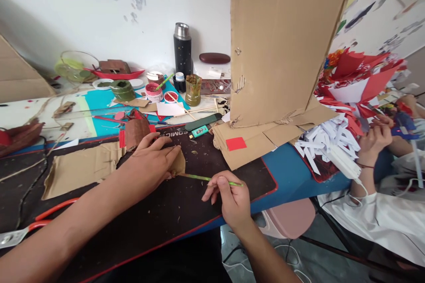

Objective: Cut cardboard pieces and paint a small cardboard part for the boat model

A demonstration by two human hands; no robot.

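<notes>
My right hand is closed round a thin green paintbrush. The brush points left, and its tip touches a small piece of cardboard beside my left fingers. My left hand lies over that piece with bent fingers and holds it against the dark mat; much of the piece is hidden under the hand. Just behind my left hand sits a brown rounded object with red sides. A flat cardboard sheet rests to the left of it.
Red-handled scissors lie at the left. Paint jars, a pink paint pot and a black thermos stand behind. A tall cardboard panel rises at centre right. Another person's hand is near white paper strips.
</notes>
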